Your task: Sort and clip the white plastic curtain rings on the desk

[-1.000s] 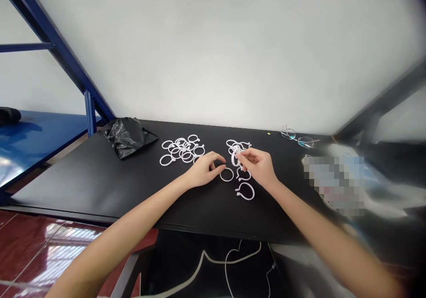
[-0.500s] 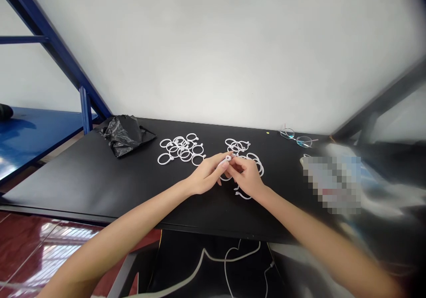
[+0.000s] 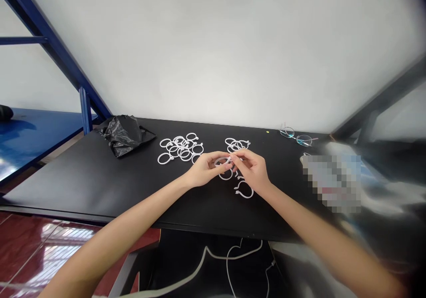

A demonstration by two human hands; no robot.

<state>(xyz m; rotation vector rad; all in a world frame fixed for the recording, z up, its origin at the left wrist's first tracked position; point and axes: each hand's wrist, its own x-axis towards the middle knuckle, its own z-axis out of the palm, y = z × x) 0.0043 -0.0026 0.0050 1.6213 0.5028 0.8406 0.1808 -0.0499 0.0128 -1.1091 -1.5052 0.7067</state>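
Observation:
A white plastic curtain ring (image 3: 218, 160) is held between my two hands above the black table. My left hand (image 3: 203, 170) grips its left side, fingers behind and thumb in front. On the right, my right hand (image 3: 254, 169) pinches the ring's fastening end between thumb and fingertips; the fingers partly hide it. Beneath the hands another white ring (image 3: 226, 179) lies on the table. Nearer me, by my right wrist, rests a ring with a gap (image 3: 246, 196). Several more rings (image 3: 229, 141) lie just behind my right hand.
To the left is a loose pile of white rings (image 3: 181, 142). A crumpled black plastic bag (image 3: 124, 136) sits beyond it. Eyeglasses (image 3: 303, 141) lie at the back right, near a blurred, pixelated item (image 3: 329, 182). White cables (image 3: 229, 259) hang below the table edge (image 3: 213, 231).
My right hand has shifted slightly right and turned, its fingertips now on the ring's end. My left hand has opened out a little, showing more of the held ring.

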